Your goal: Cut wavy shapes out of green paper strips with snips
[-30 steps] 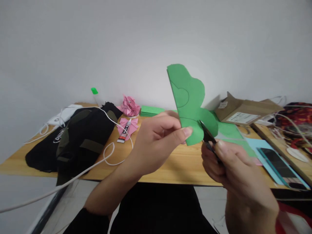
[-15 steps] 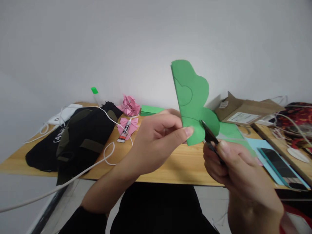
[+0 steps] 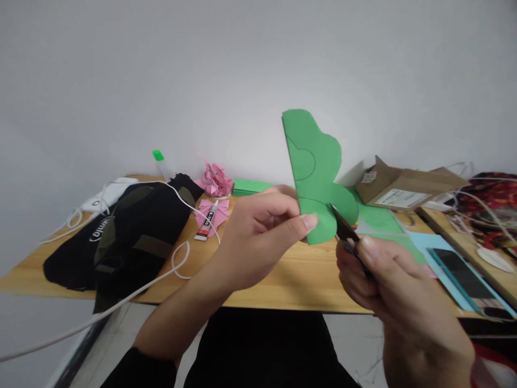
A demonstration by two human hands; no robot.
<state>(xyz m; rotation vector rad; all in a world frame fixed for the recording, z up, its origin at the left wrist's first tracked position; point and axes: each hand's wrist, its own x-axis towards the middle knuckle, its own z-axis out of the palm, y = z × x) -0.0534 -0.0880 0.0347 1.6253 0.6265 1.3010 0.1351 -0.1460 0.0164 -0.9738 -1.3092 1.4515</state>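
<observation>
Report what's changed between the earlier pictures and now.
Since half a second ago, the green paper cutout has dipped and shifted slightly left, after rising and moving right; the camera has tilted up slightly. Nothing was taken up or let go: the left hand still pinches the cutout, the right hand still holds the scissors. The glue tube and cardboard box stayed put.

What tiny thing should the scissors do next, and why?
Maybe one small snip along the lower drawn line on the green paper, toward its left edge. The scissors, in the right hand, have their tip near that line's end, and the left hand pinches the paper close by.
</observation>
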